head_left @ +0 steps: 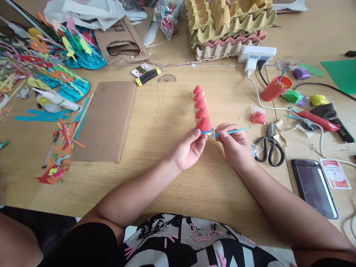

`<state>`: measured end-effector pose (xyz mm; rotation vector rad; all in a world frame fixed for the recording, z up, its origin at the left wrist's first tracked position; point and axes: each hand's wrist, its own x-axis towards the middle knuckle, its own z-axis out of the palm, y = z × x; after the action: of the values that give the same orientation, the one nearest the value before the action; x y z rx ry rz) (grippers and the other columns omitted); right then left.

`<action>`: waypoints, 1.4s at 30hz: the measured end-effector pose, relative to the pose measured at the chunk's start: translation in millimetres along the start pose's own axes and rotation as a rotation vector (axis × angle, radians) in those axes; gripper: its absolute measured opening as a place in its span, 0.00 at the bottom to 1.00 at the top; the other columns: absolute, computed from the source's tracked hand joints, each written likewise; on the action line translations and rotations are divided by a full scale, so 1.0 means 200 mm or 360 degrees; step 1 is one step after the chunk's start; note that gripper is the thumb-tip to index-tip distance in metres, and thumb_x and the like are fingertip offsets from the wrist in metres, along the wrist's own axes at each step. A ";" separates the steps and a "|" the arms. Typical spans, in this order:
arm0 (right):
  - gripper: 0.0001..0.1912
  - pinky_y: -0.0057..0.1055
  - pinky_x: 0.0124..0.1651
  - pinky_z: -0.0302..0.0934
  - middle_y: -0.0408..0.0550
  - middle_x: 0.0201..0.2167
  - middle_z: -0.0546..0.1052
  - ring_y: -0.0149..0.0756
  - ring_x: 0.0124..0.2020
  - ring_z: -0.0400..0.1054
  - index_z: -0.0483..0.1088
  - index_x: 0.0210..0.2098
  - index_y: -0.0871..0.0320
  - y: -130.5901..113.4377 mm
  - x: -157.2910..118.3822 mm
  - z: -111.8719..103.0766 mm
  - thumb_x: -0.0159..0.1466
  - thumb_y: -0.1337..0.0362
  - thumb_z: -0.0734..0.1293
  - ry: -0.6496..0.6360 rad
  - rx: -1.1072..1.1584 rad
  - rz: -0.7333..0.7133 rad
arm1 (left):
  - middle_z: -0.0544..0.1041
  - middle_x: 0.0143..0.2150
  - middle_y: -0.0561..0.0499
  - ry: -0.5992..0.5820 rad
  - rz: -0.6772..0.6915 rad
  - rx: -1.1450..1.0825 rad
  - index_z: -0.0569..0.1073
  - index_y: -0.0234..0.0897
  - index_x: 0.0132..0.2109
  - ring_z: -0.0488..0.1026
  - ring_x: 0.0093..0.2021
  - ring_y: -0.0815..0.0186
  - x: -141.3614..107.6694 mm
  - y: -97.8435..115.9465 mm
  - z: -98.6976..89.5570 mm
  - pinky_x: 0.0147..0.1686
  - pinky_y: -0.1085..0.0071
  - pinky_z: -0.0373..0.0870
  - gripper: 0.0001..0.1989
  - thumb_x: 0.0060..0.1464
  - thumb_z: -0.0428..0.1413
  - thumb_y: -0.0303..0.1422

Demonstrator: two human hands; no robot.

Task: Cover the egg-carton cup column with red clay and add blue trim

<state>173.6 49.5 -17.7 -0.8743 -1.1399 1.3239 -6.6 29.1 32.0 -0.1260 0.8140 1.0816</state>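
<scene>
A row of egg-carton cones topped in red clay [202,113] stands in the middle of the table, pointing away from me. Round the base of the nearest cone runs a thin blue strip [206,131]. My left hand [189,149] pinches the near left end of this row with thumb and fingers. Just right of the near cone, my right hand [234,145] holds a thin blue stick [232,132] between thumb and fingers, its tip close to the blue strip. Whether the tip touches the strip cannot be made out.
Black-handled scissors [269,146], a phone [314,187] and a red cup [276,88] lie or lean on the right. Cardboard [102,120] and colourful paper crafts [69,83] are on the left. Stacked egg trays [228,27] and a power strip [257,53] are at the back.
</scene>
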 end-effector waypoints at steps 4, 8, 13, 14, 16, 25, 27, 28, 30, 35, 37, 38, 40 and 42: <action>0.25 0.35 0.42 0.74 0.45 0.41 0.85 0.38 0.39 0.77 0.78 0.35 0.50 -0.01 0.00 0.01 0.61 0.39 0.87 -0.0077 0.0054 0.0155 | 0.85 0.36 0.53 0.0017 0.0042 -0.0014 0.83 0.33 0.46 0.82 0.32 0.77 0.01 -0.01 -0.02 0.37 0.86 0.79 0.08 0.74 0.60 0.20; 0.26 0.36 0.42 0.74 0.45 0.38 0.85 0.37 0.37 0.77 0.77 0.35 0.50 0.00 0.00 0.01 0.62 0.39 0.86 -0.0085 0.0030 0.0182 | 0.84 0.36 0.53 -0.0007 0.0055 -0.0007 0.83 0.33 0.46 0.82 0.33 0.77 0.01 -0.01 -0.02 0.38 0.85 0.79 0.08 0.74 0.59 0.21; 0.25 0.33 0.39 0.70 0.41 0.32 0.80 0.35 0.33 0.73 0.75 0.34 0.51 -0.01 0.01 0.00 0.63 0.41 0.85 0.0094 0.0079 0.0115 | 0.83 0.33 0.50 0.0024 -0.0065 -0.0022 0.82 0.33 0.43 0.83 0.32 0.71 -0.01 0.01 0.01 0.35 0.80 0.82 0.16 0.81 0.55 0.35; 0.24 0.33 0.37 0.69 0.41 0.30 0.79 0.34 0.31 0.72 0.76 0.35 0.51 -0.01 0.01 0.00 0.64 0.41 0.84 0.0157 0.0081 0.0075 | 0.82 0.33 0.49 0.0034 -0.0085 -0.0029 0.81 0.34 0.41 0.83 0.31 0.71 -0.01 0.02 0.02 0.34 0.80 0.81 0.19 0.82 0.53 0.36; 0.21 0.32 0.33 0.65 0.39 0.27 0.75 0.34 0.27 0.69 0.78 0.39 0.49 -0.01 0.02 0.00 0.69 0.40 0.80 0.0290 0.0032 -0.0001 | 0.82 0.32 0.49 0.0059 -0.0103 -0.0044 0.80 0.34 0.40 0.82 0.30 0.71 -0.01 0.02 0.02 0.32 0.81 0.80 0.21 0.83 0.50 0.34; 0.26 0.35 0.42 0.70 0.44 0.41 0.81 0.38 0.41 0.76 0.78 0.48 0.49 -0.02 -0.05 0.02 0.66 0.38 0.83 0.0130 -0.0414 -0.0067 | 0.85 0.34 0.49 0.0013 -0.0104 -0.0025 0.84 0.32 0.50 0.85 0.32 0.70 0.02 -0.01 -0.01 0.35 0.80 0.82 0.17 0.82 0.50 0.30; 0.30 0.35 0.42 0.71 0.44 0.44 0.80 0.39 0.44 0.76 0.76 0.50 0.47 -0.03 -0.07 0.03 0.60 0.43 0.88 0.0068 -0.0497 -0.0149 | 0.86 0.36 0.48 -0.0013 -0.0093 -0.0023 0.84 0.32 0.55 0.85 0.33 0.69 0.02 -0.02 -0.02 0.37 0.79 0.83 0.16 0.82 0.50 0.29; 0.30 0.36 0.42 0.70 0.43 0.45 0.79 0.40 0.44 0.75 0.74 0.50 0.47 -0.03 -0.07 0.03 0.59 0.45 0.89 0.0051 -0.0541 -0.0190 | 0.86 0.36 0.48 -0.0031 -0.0091 -0.0025 0.84 0.32 0.56 0.85 0.34 0.69 0.02 -0.03 -0.02 0.38 0.78 0.83 0.16 0.82 0.51 0.29; 0.31 0.37 0.42 0.70 0.43 0.45 0.77 0.39 0.43 0.73 0.72 0.49 0.47 -0.04 -0.08 0.04 0.59 0.47 0.89 0.0031 -0.0617 -0.0235 | 0.86 0.36 0.48 -0.0065 -0.0097 -0.0027 0.85 0.32 0.56 0.84 0.33 0.70 0.03 -0.05 -0.03 0.38 0.78 0.82 0.15 0.81 0.52 0.29; 0.30 0.37 0.39 0.67 0.41 0.43 0.74 0.37 0.39 0.68 0.69 0.48 0.47 -0.04 -0.08 0.06 0.61 0.48 0.88 0.0013 -0.0683 -0.0256 | 0.85 0.35 0.51 -0.0128 -0.0103 -0.0057 0.85 0.34 0.52 0.79 0.29 0.73 0.03 -0.07 -0.04 0.33 0.79 0.75 0.15 0.81 0.53 0.28; 0.28 0.37 0.39 0.66 0.41 0.41 0.73 0.36 0.37 0.67 0.69 0.47 0.47 -0.05 -0.08 0.07 0.62 0.49 0.88 0.0022 -0.0675 -0.0263 | 0.85 0.34 0.51 -0.0128 -0.0106 -0.0057 0.85 0.34 0.52 0.79 0.29 0.73 0.03 -0.08 -0.04 0.33 0.78 0.74 0.14 0.81 0.53 0.28; 0.28 0.38 0.39 0.65 0.40 0.40 0.73 0.36 0.37 0.67 0.68 0.46 0.47 -0.05 -0.08 0.07 0.63 0.49 0.87 0.0029 -0.0672 -0.0260 | 0.85 0.35 0.51 -0.0126 -0.0107 -0.0052 0.86 0.35 0.54 0.80 0.30 0.72 0.03 -0.08 -0.04 0.33 0.78 0.75 0.14 0.81 0.54 0.29; 0.26 0.38 0.39 0.65 0.40 0.40 0.73 0.36 0.36 0.66 0.68 0.46 0.47 -0.06 -0.08 0.08 0.64 0.49 0.86 0.0033 -0.0676 -0.0243 | 0.86 0.37 0.51 -0.0130 -0.0107 -0.0044 0.86 0.35 0.59 0.81 0.32 0.71 0.04 -0.08 -0.04 0.36 0.77 0.76 0.13 0.80 0.56 0.29; 0.25 0.37 0.40 0.66 0.40 0.40 0.73 0.36 0.37 0.66 0.68 0.46 0.47 -0.06 -0.08 0.08 0.65 0.51 0.86 0.0027 -0.0682 -0.0227 | 0.88 0.38 0.50 -0.0137 -0.0103 -0.0043 0.85 0.36 0.63 0.82 0.33 0.71 0.04 -0.08 -0.05 0.38 0.76 0.77 0.15 0.80 0.56 0.29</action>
<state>163.6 29.8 -3.3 -1.0855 -1.4734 0.9680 3.2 22.2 15.7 -0.1265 0.7136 1.0305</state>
